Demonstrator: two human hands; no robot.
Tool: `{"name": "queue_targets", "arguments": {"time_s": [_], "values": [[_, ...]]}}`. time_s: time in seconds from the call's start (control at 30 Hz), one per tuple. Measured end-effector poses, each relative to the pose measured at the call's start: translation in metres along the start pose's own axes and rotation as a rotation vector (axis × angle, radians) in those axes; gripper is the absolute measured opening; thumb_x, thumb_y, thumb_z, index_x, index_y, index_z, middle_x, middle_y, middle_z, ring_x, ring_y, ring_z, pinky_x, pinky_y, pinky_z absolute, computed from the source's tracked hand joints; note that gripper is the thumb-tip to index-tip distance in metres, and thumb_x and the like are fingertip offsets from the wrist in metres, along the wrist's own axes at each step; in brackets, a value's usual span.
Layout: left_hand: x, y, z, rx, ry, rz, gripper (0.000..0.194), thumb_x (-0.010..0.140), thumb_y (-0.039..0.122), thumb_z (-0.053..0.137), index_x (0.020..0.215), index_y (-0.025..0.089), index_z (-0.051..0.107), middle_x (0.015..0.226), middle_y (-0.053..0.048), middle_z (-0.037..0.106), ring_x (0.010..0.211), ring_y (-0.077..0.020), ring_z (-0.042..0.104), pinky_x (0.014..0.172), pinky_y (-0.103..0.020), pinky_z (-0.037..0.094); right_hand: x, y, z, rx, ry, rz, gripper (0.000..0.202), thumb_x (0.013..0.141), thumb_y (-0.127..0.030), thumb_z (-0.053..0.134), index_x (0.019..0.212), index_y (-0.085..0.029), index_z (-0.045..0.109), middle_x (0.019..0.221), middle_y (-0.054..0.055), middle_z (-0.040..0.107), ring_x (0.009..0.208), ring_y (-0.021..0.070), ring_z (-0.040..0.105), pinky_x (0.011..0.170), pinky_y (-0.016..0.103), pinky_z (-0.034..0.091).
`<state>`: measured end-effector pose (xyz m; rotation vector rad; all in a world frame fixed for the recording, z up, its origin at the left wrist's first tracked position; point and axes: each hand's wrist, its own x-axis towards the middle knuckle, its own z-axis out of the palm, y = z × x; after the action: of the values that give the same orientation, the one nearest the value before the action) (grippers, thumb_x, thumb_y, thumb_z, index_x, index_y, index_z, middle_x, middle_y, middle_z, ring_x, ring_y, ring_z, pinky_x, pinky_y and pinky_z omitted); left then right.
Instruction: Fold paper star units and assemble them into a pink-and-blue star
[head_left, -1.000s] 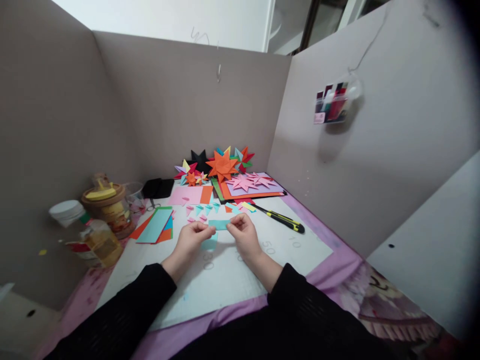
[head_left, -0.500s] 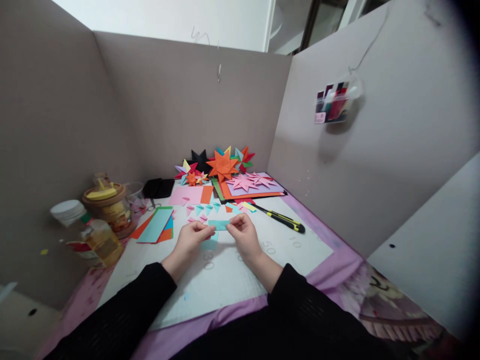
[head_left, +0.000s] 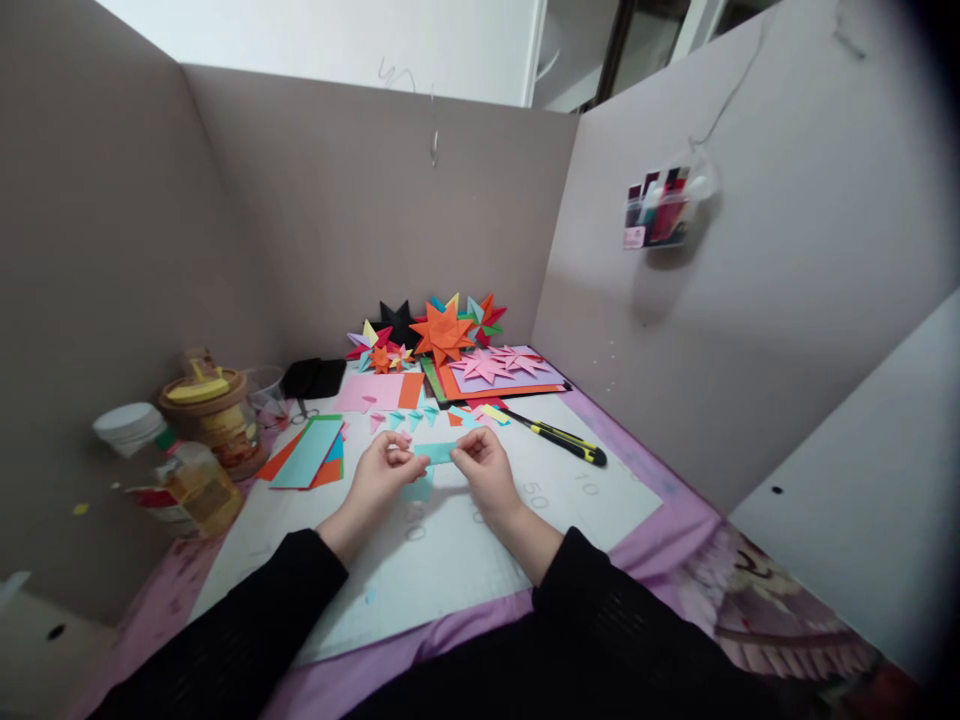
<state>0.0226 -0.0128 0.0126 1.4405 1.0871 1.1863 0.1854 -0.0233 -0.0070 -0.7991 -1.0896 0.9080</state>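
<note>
The left hand [head_left: 381, 478] and right hand [head_left: 492, 474] each have their grip pinched closed on one end of a turquoise strip [head_left: 435, 454], which spans the gap between the fingertips (a second turquoise piece [head_left: 417, 490] shows just below it). Beyond lie small folded papers [head_left: 414, 421], with a cutter [head_left: 561, 440] to the right; farthest back, an orange star [head_left: 442, 333].

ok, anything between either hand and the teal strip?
Nothing visible. The left hand and right hand are both at the strip, one at each end. The teal piece lies below on the board, not between them.
</note>
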Motion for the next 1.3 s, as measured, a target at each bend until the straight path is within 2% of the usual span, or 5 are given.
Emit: {"name": "queue_targets", "arguments": {"time_s": [0.23, 0.6, 0.8, 0.97, 1.3], "values": [[-0.005, -0.008, 0.001, 0.332, -0.142, 0.19, 0.03, 0.07, 0.025, 0.062, 0.094, 0.022, 0.045, 0.057, 0.008, 0.055, 0.05, -0.0103, 0.051, 0.05, -0.02, 0.036, 0.003, -0.002, 0.0, -0.031, 0.004, 0.003, 0.018, 0.068, -0.02, 0.063, 0.073, -0.022, 0.046, 0.07, -0.003, 0.05, 0.064, 0.0128, 0.048, 0.062, 0.026, 0.04], [-0.006, -0.006, 0.002, 0.259, -0.156, 0.18, 0.026, 0.076, 0.028, 0.058, 0.095, 0.021, 0.042, 0.063, 0.006, 0.057, 0.057, -0.0121, 0.056, 0.053, -0.02, 0.039, 0.002, 0.007, 0.002, 0.019, -0.131, 0.141, 0.043, 0.06, -0.025, 0.073, 0.097, -0.022, 0.052, 0.087, 0.001, 0.057, 0.075, 0.0148, 0.055, 0.066, 0.027, 0.045], [-0.009, -0.002, 0.005, 0.24, -0.097, 0.173, 0.025, 0.075, 0.027, 0.06, 0.092, 0.02, 0.044, 0.056, 0.009, 0.051, 0.051, -0.0097, 0.05, 0.049, -0.018, 0.034, -0.002, 0.012, 0.003, -0.048, -0.278, 0.307, 0.026, 0.067, -0.036, 0.07, 0.065, -0.017, 0.051, 0.057, -0.004, 0.051, 0.051, 0.0086, 0.043, 0.049, 0.022, 0.033], [-0.008, -0.003, 0.005, 0.298, -0.103, 0.178, 0.024, 0.072, 0.026, 0.062, 0.087, 0.019, 0.046, 0.051, 0.01, 0.047, 0.046, -0.0087, 0.047, 0.045, -0.018, 0.031, -0.002, 0.011, 0.002, -0.046, -0.274, 0.335, 0.029, 0.066, -0.038, 0.069, 0.061, -0.017, 0.05, 0.05, -0.005, 0.05, 0.045, 0.0078, 0.041, 0.046, 0.021, 0.03], [-0.008, 0.002, -0.002, 0.457, -0.086, 0.164, 0.024, 0.078, 0.036, 0.056, 0.081, 0.015, 0.066, 0.072, -0.004, 0.069, 0.067, -0.0182, 0.062, 0.062, -0.026, 0.045, 0.003, 0.017, -0.004, -0.112, -0.224, 0.339, 0.03, 0.068, -0.039, 0.067, 0.059, -0.018, 0.048, 0.047, -0.006, 0.049, 0.041, 0.0067, 0.037, 0.042, 0.02, 0.027]]}}
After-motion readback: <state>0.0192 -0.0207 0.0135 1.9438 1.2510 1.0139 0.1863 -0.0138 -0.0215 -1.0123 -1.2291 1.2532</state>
